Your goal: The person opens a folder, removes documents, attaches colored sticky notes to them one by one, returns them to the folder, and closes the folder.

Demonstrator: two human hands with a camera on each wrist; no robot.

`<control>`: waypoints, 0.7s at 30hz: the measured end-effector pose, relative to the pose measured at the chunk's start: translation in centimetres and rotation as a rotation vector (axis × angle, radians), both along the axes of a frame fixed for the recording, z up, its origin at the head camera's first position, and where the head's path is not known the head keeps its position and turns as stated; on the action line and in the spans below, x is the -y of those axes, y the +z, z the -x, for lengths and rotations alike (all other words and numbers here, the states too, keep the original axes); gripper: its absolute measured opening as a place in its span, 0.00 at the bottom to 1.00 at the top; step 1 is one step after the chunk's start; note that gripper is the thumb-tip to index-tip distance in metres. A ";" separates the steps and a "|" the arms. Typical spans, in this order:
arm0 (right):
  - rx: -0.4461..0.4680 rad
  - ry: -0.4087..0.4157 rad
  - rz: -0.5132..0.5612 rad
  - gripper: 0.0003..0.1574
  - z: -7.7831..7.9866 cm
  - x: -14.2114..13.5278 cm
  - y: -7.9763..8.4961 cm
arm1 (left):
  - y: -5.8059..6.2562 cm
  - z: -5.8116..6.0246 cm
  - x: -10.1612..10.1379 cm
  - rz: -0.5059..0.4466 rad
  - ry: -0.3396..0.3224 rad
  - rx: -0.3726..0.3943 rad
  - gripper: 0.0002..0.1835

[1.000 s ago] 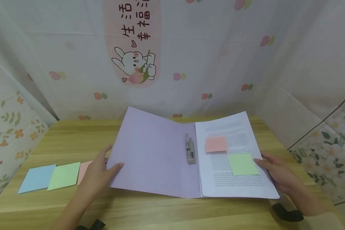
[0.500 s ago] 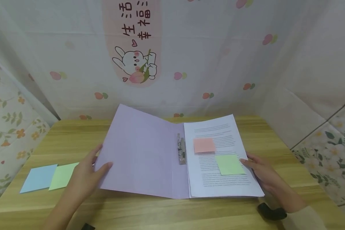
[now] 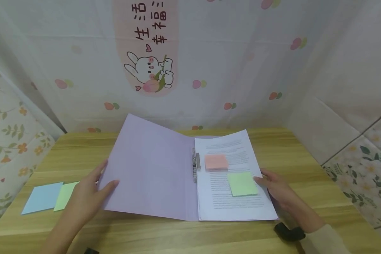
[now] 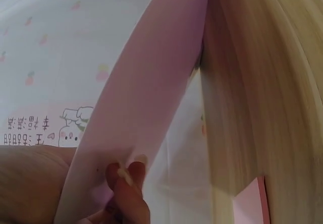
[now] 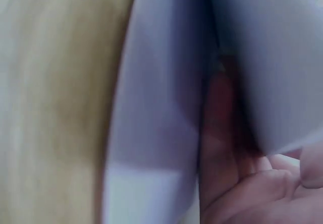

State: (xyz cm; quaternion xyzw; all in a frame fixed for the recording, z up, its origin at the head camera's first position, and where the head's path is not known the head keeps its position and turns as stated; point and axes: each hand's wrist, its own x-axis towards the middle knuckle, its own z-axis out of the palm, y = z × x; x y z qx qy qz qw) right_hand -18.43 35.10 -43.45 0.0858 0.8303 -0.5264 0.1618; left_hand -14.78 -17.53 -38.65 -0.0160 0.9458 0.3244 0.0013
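An open lilac folder point(image 3: 152, 169) lies on the wooden table point(image 3: 177, 236), its left cover tilted up. My left hand point(image 3: 109, 173) grips that cover's left edge, thumb on the inside and fingers behind; in the left wrist view the fingers point(image 4: 126, 183) pinch the cover point(image 4: 146, 98). A metal clip point(image 3: 194, 164) at the spine holds printed pages point(image 3: 235, 206), which carry a pink sticky note point(image 3: 216, 161) and a green one point(image 3: 242, 183). My right hand point(image 3: 260, 175) holds the right edge, thumb on the pages. The right wrist view is blurred, with fingers point(image 5: 222, 148) under a sheet.
A blue sticky note point(image 3: 41, 197) and a green one point(image 3: 65, 195) lie flat at the table's left, partly behind my left hand. A pink note corner point(image 4: 250, 204) shows under the cover. A patterned curtain point(image 3: 209, 63) hangs behind the table.
The folder and both hands have slid left across the table. The left cover now hides the pink note on the table and part of the green one.
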 end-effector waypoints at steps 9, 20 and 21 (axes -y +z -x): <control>-0.115 0.113 -0.249 0.40 0.2 0.8 0.5 | -0.5 0.2 0.7 0.024 -0.007 0.039 0.44; -0.489 0.357 -0.809 0.59 -2.9 3.3 1.6 | -1.4 0.5 0.5 0.070 -0.001 0.063 0.45; -0.508 0.398 -0.795 0.58 -3.3 3.8 1.5 | -1.4 0.4 0.5 0.083 0.000 0.058 0.45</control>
